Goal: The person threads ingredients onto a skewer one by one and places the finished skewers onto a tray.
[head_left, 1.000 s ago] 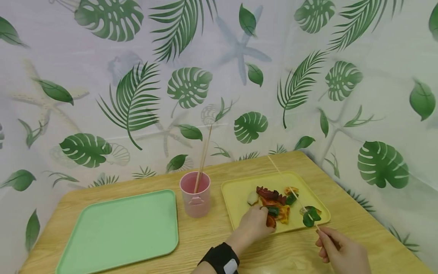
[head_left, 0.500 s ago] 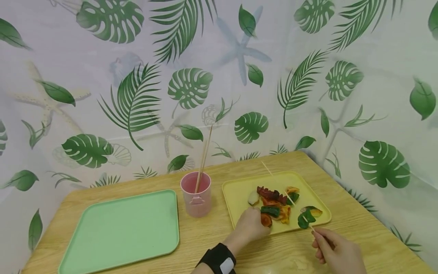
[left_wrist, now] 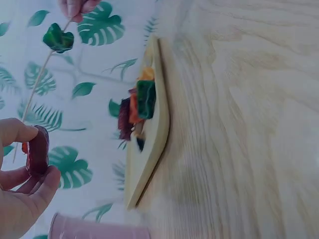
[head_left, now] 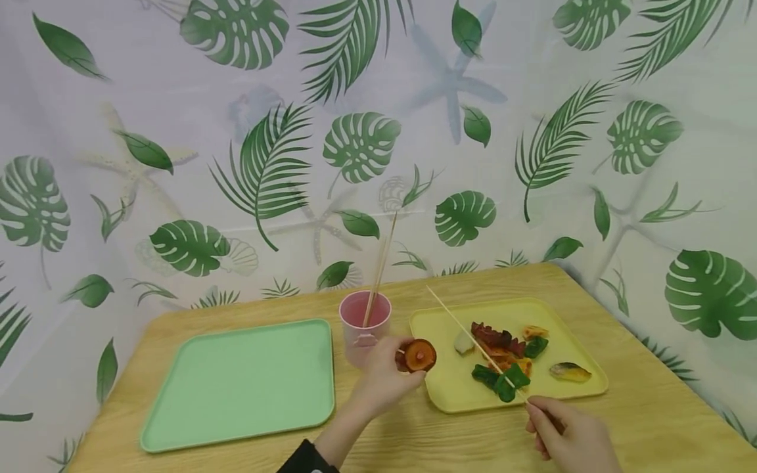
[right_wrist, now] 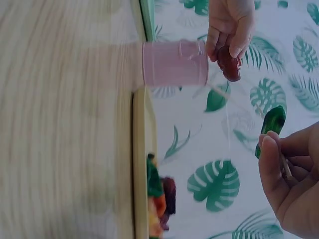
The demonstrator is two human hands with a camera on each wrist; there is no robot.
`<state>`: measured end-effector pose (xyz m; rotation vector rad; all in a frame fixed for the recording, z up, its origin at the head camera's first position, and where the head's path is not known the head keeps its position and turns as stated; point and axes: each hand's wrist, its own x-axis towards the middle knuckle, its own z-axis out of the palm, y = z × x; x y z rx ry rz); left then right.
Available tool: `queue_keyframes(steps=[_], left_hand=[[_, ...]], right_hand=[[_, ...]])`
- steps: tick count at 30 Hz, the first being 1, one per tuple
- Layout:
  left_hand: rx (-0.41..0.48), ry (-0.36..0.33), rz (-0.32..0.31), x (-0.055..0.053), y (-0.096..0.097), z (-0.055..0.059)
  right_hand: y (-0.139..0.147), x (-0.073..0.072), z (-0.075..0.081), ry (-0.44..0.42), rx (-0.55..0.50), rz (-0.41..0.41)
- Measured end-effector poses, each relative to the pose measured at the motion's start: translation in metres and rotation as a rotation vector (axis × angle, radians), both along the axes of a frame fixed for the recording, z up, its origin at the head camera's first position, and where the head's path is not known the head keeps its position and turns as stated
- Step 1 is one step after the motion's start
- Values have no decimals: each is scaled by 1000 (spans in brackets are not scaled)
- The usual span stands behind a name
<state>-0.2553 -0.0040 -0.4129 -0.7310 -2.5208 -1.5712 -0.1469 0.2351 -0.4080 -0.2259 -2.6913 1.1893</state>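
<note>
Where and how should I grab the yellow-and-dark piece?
Probably pinch the yellow-and-dark piece across its middle from above: it is longer left to right, lies apart from the other pieces, and the yellow tray is bare on its near and far sides.

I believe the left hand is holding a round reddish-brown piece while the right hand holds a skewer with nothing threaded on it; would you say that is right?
Not quite: the skewer in the right hand is not bare. The left wrist view shows a green piece on it. The left hand does hold the round reddish-brown piece.
</note>
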Motion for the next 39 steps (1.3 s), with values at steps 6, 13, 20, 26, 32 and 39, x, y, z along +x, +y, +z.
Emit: queue_keyframes(steps=[6, 13, 20, 26, 32, 39], left_hand=[[88, -55, 112, 13, -70, 9], [166, -216, 336, 9, -138, 17], [113, -234, 420, -2, -169, 23], [75, -188, 414, -4, -173, 27], [20, -169, 405, -3, -167, 27], [19, -187, 380, -3, -163, 21]], right_hand=[[-39, 1, 1, 154, 57, 105], [-70, -4, -9, 589, 240, 305], [-94, -13, -14, 647, 280, 387], [-101, -24, -12, 623, 272, 452], [-94, -27, -14, 626, 266, 513], [-90, -28, -16, 648, 316, 517]])
